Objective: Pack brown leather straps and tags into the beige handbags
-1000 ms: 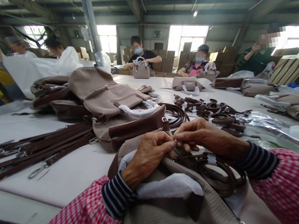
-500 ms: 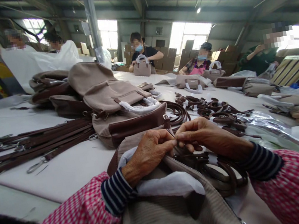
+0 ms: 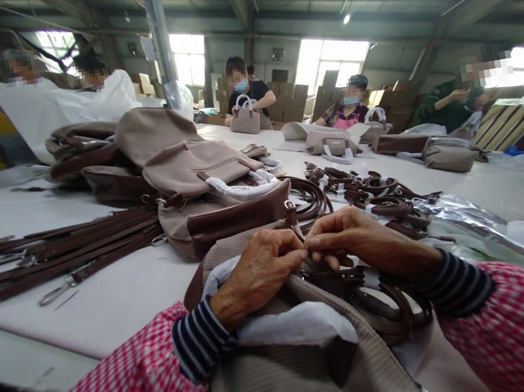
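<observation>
A taupe ribbed handbag [image 3: 272, 386] lies in front of me, its long zipper [image 3: 343, 299] unzipped. White wrapping covers its handle [image 3: 297, 326]. Just above the zipper's far end, my left hand [image 3: 261, 269] is closed, thumb and forefinger pinched together. My right hand [image 3: 361, 240] meets it there in a similar pinch, fingertips touching or nearly so. Whatever is between the fingertips is too small to make out. A dark brown tab with a metal ring [image 3: 290, 210] stands right behind the fingers. Coiled brown straps [image 3: 389, 308] lie under my right wrist.
Stacked taupe and brown bags [image 3: 172, 164] stand beyond my hands. Long straps with metal clips [image 3: 76, 252] spread to the left, more coiled straps [image 3: 381, 194] to the right. Clear plastic [image 3: 487, 233] lies at right. Co-workers stand around the table, one holding a handbag [image 3: 244, 119].
My hands keep their pinch at almost the same spot. At the right edge, a co-worker's hand has left the view and a taupe bag there has shifted away to the right.
</observation>
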Available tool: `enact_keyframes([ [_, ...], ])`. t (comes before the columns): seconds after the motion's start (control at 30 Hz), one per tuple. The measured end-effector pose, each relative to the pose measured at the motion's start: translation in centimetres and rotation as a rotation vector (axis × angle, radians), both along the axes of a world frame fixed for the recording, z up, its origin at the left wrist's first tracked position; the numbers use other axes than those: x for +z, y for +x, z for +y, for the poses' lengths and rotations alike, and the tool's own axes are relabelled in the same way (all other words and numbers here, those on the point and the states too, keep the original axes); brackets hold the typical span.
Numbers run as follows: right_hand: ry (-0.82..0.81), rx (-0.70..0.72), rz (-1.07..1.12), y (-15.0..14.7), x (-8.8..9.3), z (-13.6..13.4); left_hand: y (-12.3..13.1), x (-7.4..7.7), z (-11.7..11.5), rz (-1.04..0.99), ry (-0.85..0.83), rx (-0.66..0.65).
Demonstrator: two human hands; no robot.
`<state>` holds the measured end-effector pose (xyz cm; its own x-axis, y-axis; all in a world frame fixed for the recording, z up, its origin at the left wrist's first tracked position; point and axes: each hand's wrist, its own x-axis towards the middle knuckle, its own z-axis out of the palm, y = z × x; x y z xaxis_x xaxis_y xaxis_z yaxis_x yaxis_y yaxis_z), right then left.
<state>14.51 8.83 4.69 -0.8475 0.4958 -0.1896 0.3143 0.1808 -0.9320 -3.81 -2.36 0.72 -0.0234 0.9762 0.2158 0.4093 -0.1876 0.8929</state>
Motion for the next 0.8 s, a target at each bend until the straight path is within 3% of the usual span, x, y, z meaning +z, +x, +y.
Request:
enact_keyframes([
  [0.23,0.104,0.032,-0.08,-0.45,-0.05,-0.19,-0.17,-0.48,0.26,0.127,0.035,0.008],
  [0.43,-0.018,0.005,-0.036,-0.19,-0.29,0.0,-0.17,-0.62,0.17,0.155,0.051,0.01],
  [0.7,0.087,0.02,-0.103,-0.4,0.06,-0.51,-0.14,-0.4,0.06,0.226,0.045,0.01],
  [0.8,0.026,-0.008,-0.07,-0.33,-0.16,-0.39,-0.03,-0.25,0.03,0.231,0.042,0.007],
])
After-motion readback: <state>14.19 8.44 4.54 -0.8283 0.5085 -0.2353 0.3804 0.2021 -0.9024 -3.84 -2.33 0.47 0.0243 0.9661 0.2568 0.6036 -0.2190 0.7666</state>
